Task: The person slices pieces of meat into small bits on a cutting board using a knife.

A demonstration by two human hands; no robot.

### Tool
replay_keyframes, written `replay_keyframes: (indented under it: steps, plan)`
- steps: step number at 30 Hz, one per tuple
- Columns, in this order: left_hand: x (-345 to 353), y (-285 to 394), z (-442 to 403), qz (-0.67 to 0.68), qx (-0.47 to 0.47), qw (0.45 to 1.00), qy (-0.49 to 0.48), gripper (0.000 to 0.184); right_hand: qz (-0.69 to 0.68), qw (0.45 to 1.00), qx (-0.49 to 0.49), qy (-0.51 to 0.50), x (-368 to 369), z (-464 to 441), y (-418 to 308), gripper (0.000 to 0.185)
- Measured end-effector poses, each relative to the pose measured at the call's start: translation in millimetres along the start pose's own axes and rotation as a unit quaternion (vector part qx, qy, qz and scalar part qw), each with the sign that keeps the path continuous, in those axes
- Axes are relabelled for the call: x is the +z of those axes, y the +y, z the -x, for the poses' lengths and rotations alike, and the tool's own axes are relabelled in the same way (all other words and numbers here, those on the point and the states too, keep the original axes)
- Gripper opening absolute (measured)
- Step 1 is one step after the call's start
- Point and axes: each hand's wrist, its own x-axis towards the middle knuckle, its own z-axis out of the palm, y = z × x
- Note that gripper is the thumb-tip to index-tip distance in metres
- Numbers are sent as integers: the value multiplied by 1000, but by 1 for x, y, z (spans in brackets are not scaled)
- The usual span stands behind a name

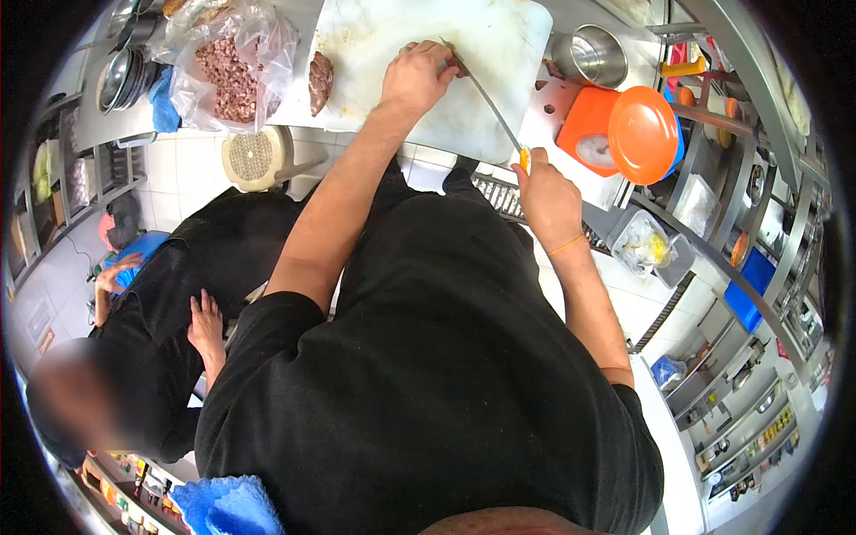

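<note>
In the head view, my right hand (551,198) is wrapped round the yellow handle of a long knife (489,101), at the right edge of a white cutting board (374,36). The blade reaches across the board, its far end beside the fingers of my left hand (417,75). That hand is closed, fingers bent down onto the board; a small dark bit shows at the fingertips, too hidden to name. A dark brown piece of meat (321,83) lies on the board's left side. Left of the board, a clear plastic bag (276,53) holds diced reddish meat (230,78).
Right of the board stand a steel pot (597,56), an orange scale (575,125) and an orange plate (644,134). Dark scraps (548,109) lie near the scale. A beige stool (254,159) is below the counter. Another person (169,285) sits close on my left.
</note>
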Motion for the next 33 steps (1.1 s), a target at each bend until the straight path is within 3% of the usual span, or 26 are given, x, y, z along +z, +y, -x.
replay_keyframes:
  steps: [8, 23, 33]
  plan:
    - [-3, 3, -2, -6, -9, 1000, -13, 22, 12, 999, -27, 19, -16, -6, 4, 35]
    - [3, -3, -3, 2, -9, 1000, -10, 19, -21, 998, -15, -57, 0, -22, 4, 34]
    - [3, -4, -3, -14, 15, 1000, -7, 17, -57, 997, -3, -52, 44, -73, -11, 38]
